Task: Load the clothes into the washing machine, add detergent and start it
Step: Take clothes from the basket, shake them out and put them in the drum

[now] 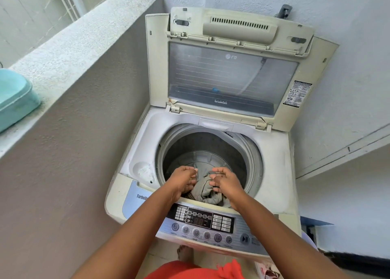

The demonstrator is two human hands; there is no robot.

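The top-loading washing machine [274,152] stands in front of me with its lid [232,78] folded up against the wall. Both my hands reach into the near side of the drum [202,143]. A crumpled grey-green garment [207,193] lies between them at the drum's front edge. My left hand [182,180] has its fingers curled into the cloth on the left. From the right, my right hand [226,182] pinches the garment's top. More grey cloth [200,166] shows at the drum bottom. The control panel [202,221] with its start button [244,239] lies under my forearms.
A rough concrete ledge [88,32] runs along the left, with a teal plastic basin [14,101] on it. A white wall closes in on the right. The round detergent recess [143,169] sits at the tub's left rim. A red-and-white packet [266,270] lies on the floor at bottom right.
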